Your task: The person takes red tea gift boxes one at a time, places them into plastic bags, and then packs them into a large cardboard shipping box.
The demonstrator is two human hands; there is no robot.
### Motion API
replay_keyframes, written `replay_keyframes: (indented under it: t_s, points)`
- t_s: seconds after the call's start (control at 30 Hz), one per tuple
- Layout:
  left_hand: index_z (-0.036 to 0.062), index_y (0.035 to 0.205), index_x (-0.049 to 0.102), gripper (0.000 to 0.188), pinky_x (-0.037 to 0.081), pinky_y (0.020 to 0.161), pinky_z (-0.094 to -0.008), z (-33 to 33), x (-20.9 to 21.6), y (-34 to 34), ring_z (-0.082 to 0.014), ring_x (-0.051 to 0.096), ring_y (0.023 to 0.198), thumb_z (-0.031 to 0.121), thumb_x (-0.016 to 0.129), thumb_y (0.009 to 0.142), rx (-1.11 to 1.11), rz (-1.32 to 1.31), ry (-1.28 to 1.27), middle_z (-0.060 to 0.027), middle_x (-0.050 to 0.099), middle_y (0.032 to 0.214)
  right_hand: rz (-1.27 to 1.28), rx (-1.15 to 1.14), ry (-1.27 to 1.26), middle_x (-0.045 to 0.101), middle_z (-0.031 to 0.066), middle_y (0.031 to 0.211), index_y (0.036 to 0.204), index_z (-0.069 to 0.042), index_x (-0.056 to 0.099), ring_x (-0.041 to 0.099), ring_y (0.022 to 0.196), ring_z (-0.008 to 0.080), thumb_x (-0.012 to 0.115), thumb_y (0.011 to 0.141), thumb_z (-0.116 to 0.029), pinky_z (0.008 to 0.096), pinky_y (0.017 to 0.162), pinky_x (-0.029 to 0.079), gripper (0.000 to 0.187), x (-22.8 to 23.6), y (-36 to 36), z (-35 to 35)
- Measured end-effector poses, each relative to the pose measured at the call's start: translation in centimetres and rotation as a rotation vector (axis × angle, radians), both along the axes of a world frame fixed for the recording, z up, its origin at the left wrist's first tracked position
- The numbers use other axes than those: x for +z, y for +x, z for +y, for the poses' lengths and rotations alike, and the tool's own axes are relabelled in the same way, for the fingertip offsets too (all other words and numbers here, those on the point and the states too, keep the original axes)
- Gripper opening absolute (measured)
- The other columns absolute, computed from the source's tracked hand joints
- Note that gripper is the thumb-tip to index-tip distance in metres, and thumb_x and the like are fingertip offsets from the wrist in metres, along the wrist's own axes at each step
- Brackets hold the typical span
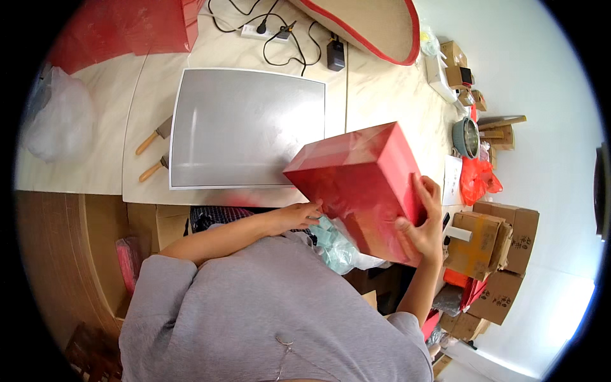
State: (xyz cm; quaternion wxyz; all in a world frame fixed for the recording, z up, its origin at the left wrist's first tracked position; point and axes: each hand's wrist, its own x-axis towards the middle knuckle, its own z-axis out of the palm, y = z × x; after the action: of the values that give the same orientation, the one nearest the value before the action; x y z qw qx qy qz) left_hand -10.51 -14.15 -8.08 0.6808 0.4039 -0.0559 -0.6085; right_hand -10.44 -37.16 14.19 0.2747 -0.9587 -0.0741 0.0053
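A glossy red box (356, 167), with what looks like clear film over it, is tilted in front of me at the table's near edge. My right hand (425, 219) grips the box at its right end, the thumb on the near face and the fingers round the edge. Close by the box's lower left edge is my left hand (294, 218), its fingers curled together; what they pinch, if anything, is too small to make out. Behind the box's left corner lies a flat grey panel (248, 127) with a white rim.
Two wooden-handled blades (151, 141) lie left of the panel. A power strip (264, 33) with black cables sits beyond it. A clear plastic bag (60, 118) stands far left, red packages (127, 32) behind. Cardboard boxes (477, 245) and a red bag (477, 179) are at right.
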Motion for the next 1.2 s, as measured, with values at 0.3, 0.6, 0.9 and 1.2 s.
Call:
replay_keyframes:
  t_s: [0.3, 0.6, 0.9, 1.2]
  points:
    - [0.0123, 0.144, 0.025, 0.066, 0.024, 0.110, -0.0389, 1.4, 3.9, 9.3, -0.0225, 0.034, 0.131, 0.056, 0.016, 0.096, 0.398, -0.425, -0.184, -0.0092, 0.035, 0.143, -0.269, -0.483, 0.836, 0.056, 0.0126, 0.118, 0.132, 0.000, 0.041, 0.055, 0.108, 0.0233, 0.067, 0.082, -0.035, 0.0353, 0.091, 0.045, 0.066, 4.6, 1.3, -5.0]
    - [0.0091, 0.147, 0.015, 0.064, 0.033, 0.103, -0.0268, -0.2, 21.6, 13.9, -0.0139, 0.041, 0.123, 0.036, 0.044, 0.096, 0.383, -0.748, -0.447, -0.0088, 0.037, 0.140, -0.368, -0.618, 1.261, 0.055, 0.0100, 0.122, 0.128, -0.003, 0.047, 0.054, 0.108, 0.0220, 0.051, 0.090, -0.047, 0.0348, 0.090, 0.046, 0.059, -1.3, 9.6, -6.3]
    - [0.0048, 0.147, 0.003, 0.070, 0.021, 0.108, -0.0282, -3.2, 26.1, 8.7, -0.0196, 0.026, 0.135, 0.032, 0.043, 0.096, 0.465, -1.082, -0.296, -0.0135, 0.024, 0.148, -0.345, -0.618, 1.476, 0.056, 0.0103, 0.121, 0.128, -0.003, 0.047, 0.055, 0.107, 0.0220, 0.051, 0.090, -0.047, 0.0347, 0.089, 0.046, 0.059, -7.8, 10.5, -1.6]
    - [0.0019, 0.146, 0.002, 0.071, 0.017, 0.110, -0.0290, -5.2, 25.5, 7.5, -0.0201, 0.019, 0.138, 0.031, 0.042, 0.096, 0.507, -1.221, -0.232, -0.0139, 0.020, 0.149, -0.311, -0.626, 1.551, 0.056, 0.0107, 0.120, 0.128, -0.003, 0.048, 0.055, 0.106, 0.0221, 0.052, 0.090, -0.047, 0.0347, 0.089, 0.047, 0.058, -10.5, 11.3, 1.6]
